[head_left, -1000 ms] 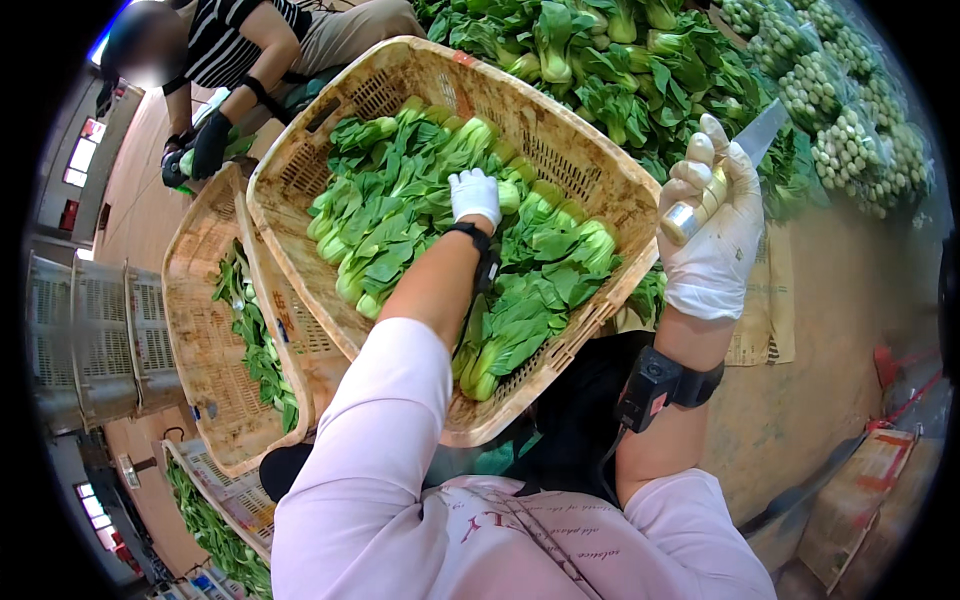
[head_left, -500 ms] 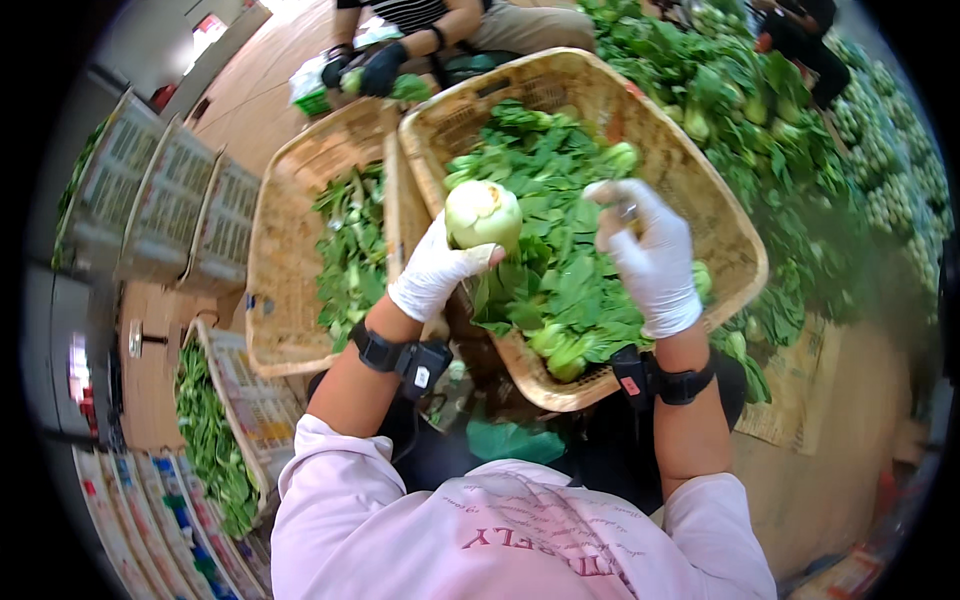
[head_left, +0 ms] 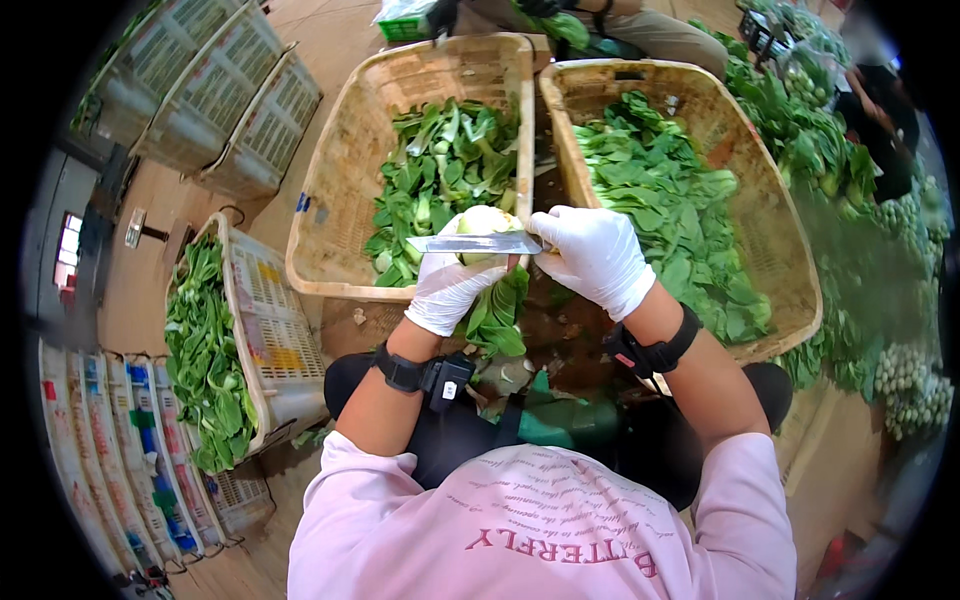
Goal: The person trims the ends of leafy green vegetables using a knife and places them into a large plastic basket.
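Note:
My left hand (head_left: 447, 287), in a white glove, is closed around a head of bok choy (head_left: 484, 219). Its pale base faces up and its green leaves hang below the hand. In my white-gloved right hand (head_left: 597, 260) is a knife (head_left: 475, 244), fingers wrapped round its handle. The flat steel blade points left and lies across the bok choy base, just above my left thumb. Both hands are in front of the near side of the left crate (head_left: 330, 205), which has trimmed leaves in it. The right crate (head_left: 778, 195) holds many bok choy heads.
A person's gloved hand (head_left: 545, 8) and leg show beyond the crates. Bok choy (head_left: 815, 140) is heaped on the floor at the right. To my left stand a leaf-filled crate (head_left: 280, 350) and stacked crates (head_left: 225, 110). Scraps and a green bag (head_left: 565, 420) lie by my legs.
My right hand has come in from over the right crate, and its knife now lies across the bok choy base. The view has turned, so the crates appear farther right.

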Demonstrator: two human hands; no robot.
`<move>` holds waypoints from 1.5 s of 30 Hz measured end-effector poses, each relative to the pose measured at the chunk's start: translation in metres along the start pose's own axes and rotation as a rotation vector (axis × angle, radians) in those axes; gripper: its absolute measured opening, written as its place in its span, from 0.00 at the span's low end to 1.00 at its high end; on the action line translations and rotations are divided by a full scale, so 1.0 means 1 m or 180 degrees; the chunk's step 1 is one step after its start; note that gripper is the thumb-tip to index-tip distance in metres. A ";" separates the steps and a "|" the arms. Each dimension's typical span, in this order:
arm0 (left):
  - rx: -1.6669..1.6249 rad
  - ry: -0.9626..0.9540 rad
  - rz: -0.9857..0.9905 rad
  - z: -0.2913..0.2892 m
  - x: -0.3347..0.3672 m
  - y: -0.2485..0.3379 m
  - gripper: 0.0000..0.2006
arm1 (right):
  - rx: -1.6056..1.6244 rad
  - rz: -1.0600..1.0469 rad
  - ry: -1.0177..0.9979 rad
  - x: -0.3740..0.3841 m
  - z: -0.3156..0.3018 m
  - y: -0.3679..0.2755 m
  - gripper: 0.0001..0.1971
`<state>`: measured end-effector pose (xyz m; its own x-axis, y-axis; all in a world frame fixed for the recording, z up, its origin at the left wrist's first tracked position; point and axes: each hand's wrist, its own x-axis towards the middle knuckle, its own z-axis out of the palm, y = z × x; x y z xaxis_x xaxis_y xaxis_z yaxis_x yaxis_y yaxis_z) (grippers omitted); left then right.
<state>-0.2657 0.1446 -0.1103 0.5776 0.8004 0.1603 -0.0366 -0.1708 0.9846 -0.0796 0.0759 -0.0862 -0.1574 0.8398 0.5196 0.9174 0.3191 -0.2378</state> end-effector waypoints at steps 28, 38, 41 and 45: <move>0.0865 0.1119 0.0549 -0.029 -0.013 -0.026 0.23 | 0.5881 0.2536 -0.0043 -0.004 0.116 -0.019 0.24; 0.0481 0.0957 0.0811 -0.020 -0.013 -0.043 0.10 | 0.6796 0.3102 0.0939 0.007 0.114 -0.051 0.27; -0.0460 0.0792 0.0335 -0.015 -0.015 -0.034 0.08 | 0.6705 0.3196 0.1082 0.005 0.115 -0.050 0.26; -0.1450 0.0270 0.0052 -0.002 -0.026 -0.026 0.10 | 0.7015 0.2920 0.1214 -0.001 0.123 -0.037 0.26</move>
<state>-0.2812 0.1297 -0.1401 0.5060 0.8470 0.1626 -0.4106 0.0709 0.9090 -0.1586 0.1175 -0.1790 0.1675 0.9721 -0.1644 -0.9063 0.0862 -0.4138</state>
